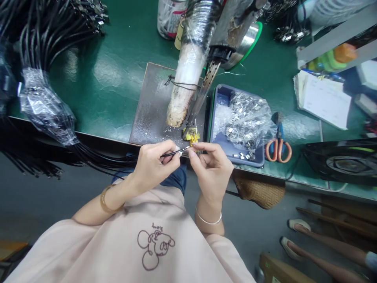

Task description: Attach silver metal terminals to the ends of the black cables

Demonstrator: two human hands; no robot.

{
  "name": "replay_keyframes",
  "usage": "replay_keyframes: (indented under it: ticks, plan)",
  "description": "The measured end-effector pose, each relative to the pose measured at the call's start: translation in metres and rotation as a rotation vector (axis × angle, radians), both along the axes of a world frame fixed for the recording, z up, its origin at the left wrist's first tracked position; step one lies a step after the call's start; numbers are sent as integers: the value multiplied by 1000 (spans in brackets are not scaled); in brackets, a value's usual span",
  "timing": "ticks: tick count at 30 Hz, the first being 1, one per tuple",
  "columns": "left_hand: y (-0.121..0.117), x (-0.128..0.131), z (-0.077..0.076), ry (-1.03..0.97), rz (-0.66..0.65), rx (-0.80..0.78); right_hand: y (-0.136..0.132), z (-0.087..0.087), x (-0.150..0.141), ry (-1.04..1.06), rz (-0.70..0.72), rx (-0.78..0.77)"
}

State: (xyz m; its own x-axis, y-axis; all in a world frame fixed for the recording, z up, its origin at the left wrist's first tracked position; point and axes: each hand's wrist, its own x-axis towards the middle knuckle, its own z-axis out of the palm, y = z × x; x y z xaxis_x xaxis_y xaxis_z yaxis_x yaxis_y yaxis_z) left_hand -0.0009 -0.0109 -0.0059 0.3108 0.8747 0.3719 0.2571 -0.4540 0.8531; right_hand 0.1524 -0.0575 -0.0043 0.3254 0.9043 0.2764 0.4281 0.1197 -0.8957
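Observation:
My left hand [156,162] pinches a thin black cable [171,153] near its end, which points right. Opposite it, my right hand [212,167] has thumb and index finger pressed together at the cable's tip; whatever they hold is too small to make out. Just beyond the fingertips sits a small yellow fixture [192,136] at the front of a dark board [153,102]. Over it slants what looks like a soldering iron [204,88] with a perforated metal barrel. Beside that hangs a thick white tube [185,74], scorched at its lower end.
Right of the board lies a blue tray [218,135] with bagged small metal connectors [250,114]. Orange-handled scissors [279,147], papers [324,98] and a black fan-like device [344,161] are further right. Bundled black cables [48,102] hang over the left edge. Another person's feet [299,226] show lower right.

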Motion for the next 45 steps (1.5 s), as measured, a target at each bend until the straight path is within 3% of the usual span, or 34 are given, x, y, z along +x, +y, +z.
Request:
replay_keyframes:
  ticks: [20, 25, 27, 30, 33, 35, 39, 45]
  plan:
    - [-1, -2, -4, 47, -2, 126, 1, 4, 1, 65, 21, -53]
    - [-2, -2, -3, 48, -17, 120, -1, 4, 0, -26, 45, -31]
    - [-2, -3, -2, 14, -49, 64, -3, 3, 0, -99, 61, -23]
    - [0, -4, -1, -100, -137, -189, -6, -1, 3, -131, 38, 43]
    - [4, -4, 1, -257, -176, -471, -6, 0, 9, 19, -40, 193]
    - [7, -4, 2, -343, -170, -578, -5, 2, 12, 145, -62, 251]
    - [14, -2, 4, -410, -137, -672, -5, 2, 9, 134, -38, 178]
    - [21, 1, 7, -370, -69, -654, 3, -13, -1, -337, 9, 388]
